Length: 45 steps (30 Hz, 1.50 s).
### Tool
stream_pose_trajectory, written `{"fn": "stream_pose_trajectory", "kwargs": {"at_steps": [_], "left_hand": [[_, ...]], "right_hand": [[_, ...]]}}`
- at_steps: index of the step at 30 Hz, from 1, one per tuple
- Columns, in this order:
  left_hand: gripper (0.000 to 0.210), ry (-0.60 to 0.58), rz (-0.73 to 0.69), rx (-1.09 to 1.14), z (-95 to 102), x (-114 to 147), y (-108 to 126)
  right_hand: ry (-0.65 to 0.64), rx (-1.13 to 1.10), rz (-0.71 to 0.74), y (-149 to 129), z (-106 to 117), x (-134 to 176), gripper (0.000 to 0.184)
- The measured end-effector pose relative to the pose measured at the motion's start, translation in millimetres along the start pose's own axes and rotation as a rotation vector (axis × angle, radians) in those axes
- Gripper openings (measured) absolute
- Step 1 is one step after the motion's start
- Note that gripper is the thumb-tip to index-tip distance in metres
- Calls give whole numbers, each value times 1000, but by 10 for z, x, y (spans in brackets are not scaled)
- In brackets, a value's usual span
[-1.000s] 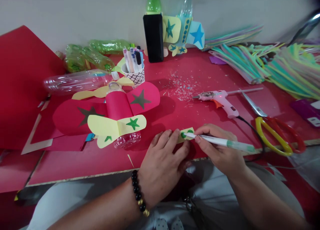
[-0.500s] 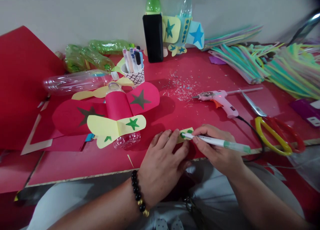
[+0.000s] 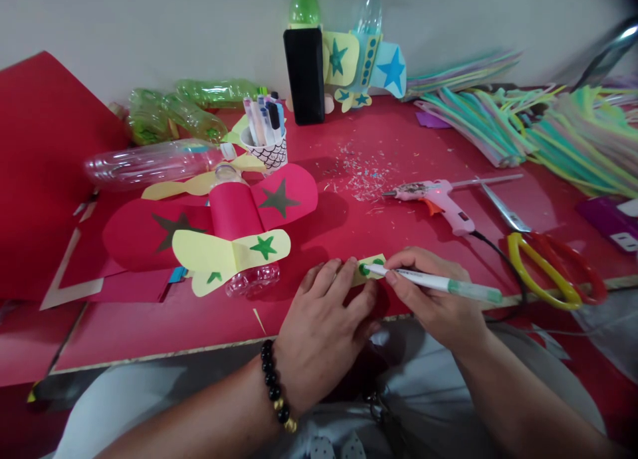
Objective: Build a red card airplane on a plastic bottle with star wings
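A small yellow paper strip [image 3: 377, 260] with green dots lies near the table's front edge. My left hand [image 3: 321, 326], a beaded bracelet on its wrist, rests over the strip's left end with fingers spread and pressing down; that end is hidden. Between the fingers of my right hand [image 3: 443, 306] is a white marker with a green end [image 3: 423, 281], its tip touching one of the green dots. To the left sits a plastic bottle [image 3: 252, 281] wrapped in red paper, with red wings [image 3: 294, 186] bearing dark stars and a yellow tail piece [image 3: 207, 250] bearing green stars.
A pink glue gun [image 3: 438, 200] and large scissors [image 3: 543, 266] lie at right. Paper scraps [image 3: 361, 173] are scattered mid-table. Behind stand a cup of markers [image 3: 266, 150], a black phone [image 3: 305, 77] and decorated bottles [image 3: 366, 54]. Pipe cleaners [image 3: 588, 140] pile at back right.
The marker has shifted very slightly, its tip staying at the same green dot. My left hand and the strip keep their places.
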<state>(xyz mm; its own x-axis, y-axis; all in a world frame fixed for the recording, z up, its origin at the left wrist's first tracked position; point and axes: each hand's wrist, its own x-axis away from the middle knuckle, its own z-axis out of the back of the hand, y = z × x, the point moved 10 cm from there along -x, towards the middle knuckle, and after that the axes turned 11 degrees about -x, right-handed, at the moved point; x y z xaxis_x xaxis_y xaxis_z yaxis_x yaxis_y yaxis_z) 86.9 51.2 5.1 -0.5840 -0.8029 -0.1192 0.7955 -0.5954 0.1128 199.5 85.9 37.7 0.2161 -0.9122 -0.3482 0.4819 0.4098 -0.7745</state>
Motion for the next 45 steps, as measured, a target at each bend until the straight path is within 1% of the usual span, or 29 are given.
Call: {"fn": "stream_pose_trajectory", "kwargs": {"at_steps": [3, 6, 10, 14, 21, 29, 36, 41, 45], "left_hand": [[41, 0, 2, 2, 0, -4, 0], [40, -3, 0, -1, -7, -7, 2], [40, 2, 1, -14, -13, -3, -1], [41, -3, -2, -19, -19, -1, 4], [41, -17, 8, -6, -8, -4, 4], [39, -20, 7, -15, 0, 4, 1], [37, -9, -4, -16, 11, -14, 6], [38, -13, -8, -13, -1, -11, 2], [37, -16, -2, -6, -2, -8, -3]], "right_hand": [[-34, -31, -5, 7, -25, 2, 6], [-60, -76, -44, 57, -33, 18, 7], [-38, -78, -78, 101, 7, 38, 8], [-5, -70, -61, 75, 43, 37, 8], [-44, -62, -67, 92, -10, 28, 7], [-11, -63, -52, 60, 35, 19, 9], [56, 9, -64, 80, 100, 37, 6], [58, 8, -54, 68, 101, 31, 6], [51, 16, -18, 33, 99, 30, 7]]}}
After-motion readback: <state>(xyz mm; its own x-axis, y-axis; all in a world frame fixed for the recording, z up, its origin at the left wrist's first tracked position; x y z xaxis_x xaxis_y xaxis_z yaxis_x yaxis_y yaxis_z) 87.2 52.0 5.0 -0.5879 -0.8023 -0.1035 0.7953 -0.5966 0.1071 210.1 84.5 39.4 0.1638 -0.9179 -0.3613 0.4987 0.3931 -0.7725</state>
